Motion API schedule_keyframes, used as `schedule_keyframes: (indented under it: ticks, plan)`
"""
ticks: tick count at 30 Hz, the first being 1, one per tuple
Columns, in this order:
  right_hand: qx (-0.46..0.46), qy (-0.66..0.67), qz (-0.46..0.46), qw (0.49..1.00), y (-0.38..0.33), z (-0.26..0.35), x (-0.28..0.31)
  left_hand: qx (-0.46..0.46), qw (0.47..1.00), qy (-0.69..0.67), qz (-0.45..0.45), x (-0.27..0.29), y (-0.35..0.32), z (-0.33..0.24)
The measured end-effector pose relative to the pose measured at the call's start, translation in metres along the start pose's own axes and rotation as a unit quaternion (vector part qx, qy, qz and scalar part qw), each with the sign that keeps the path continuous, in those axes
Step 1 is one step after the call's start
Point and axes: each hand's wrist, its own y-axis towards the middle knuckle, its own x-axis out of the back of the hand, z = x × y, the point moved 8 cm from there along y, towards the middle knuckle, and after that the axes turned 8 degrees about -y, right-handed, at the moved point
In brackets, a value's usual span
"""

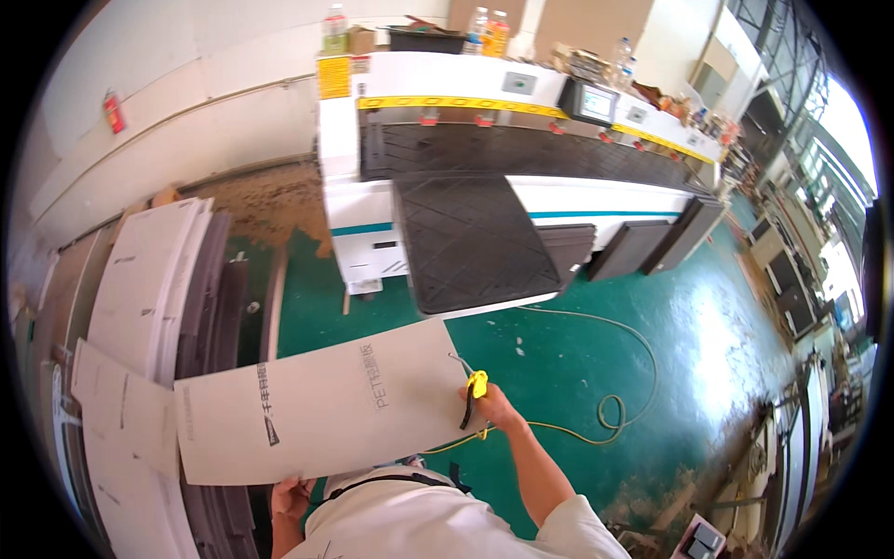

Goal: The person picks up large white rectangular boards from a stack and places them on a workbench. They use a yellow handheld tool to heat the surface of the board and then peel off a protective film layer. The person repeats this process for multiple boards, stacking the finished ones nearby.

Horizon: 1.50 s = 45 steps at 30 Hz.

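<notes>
I hold a large pale grey board (326, 405) flat in front of my chest, its long side running left to right. My left hand (291, 497) grips its near edge at the lower left. My right hand (489, 407) clasps its right edge, and a yellow and black air tool (473, 391) hangs at that same hand. A thin yellow hose (610, 410) runs from the tool and coils on the green floor to the right.
A stack of pale and dark boards (154, 298) lies on my left. Ahead stands a large white panel machine (484, 158) with black ribbed tables, a yellow strip and a small screen. Sawdust covers the floor by the wall. More machines line the right side.
</notes>
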Motion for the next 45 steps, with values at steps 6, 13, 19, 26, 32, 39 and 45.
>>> schedule_keyframes:
  ticks: [6, 13, 19, 26, 32, 39, 45]
  plan:
    - [-0.095, 0.003, -0.111, 0.989, 0.031, -0.09, 0.129, 0.094, 0.991, 0.058, 0.078, -0.12, 0.124, 0.077]
    - [-0.186, 0.063, -0.195, 0.961, 0.035, -0.155, 0.245, 0.223, 0.965, 0.111, 0.086, -0.211, 0.234, 0.182]
    - [-0.25, 0.029, -0.249, 0.935, 0.086, -0.188, 0.349, 0.355, 0.904, 0.23, 0.057, -0.272, 0.284, 0.269]
    - [-0.215, -0.068, -0.312, 0.923, 0.205, -0.193, 0.503, 0.325, 0.86, 0.394, 0.01, -0.376, 0.342, 0.354]
    - [-0.284, -0.02, -0.071, 0.956, 0.217, -0.203, 0.582, 0.212, 0.879, 0.42, -0.081, -0.409, 0.376, 0.388]
    - [-0.076, 0.522, -0.116, 0.841, 0.127, -0.208, 0.61, 0.1, 0.715, 0.69, -0.052, -0.488, 0.39, 0.383]
    - [-0.027, 0.69, -0.126, 0.712, 0.121, -0.204, 0.558, -0.187, 0.609, 0.762, 0.116, -0.592, 0.388, 0.432]
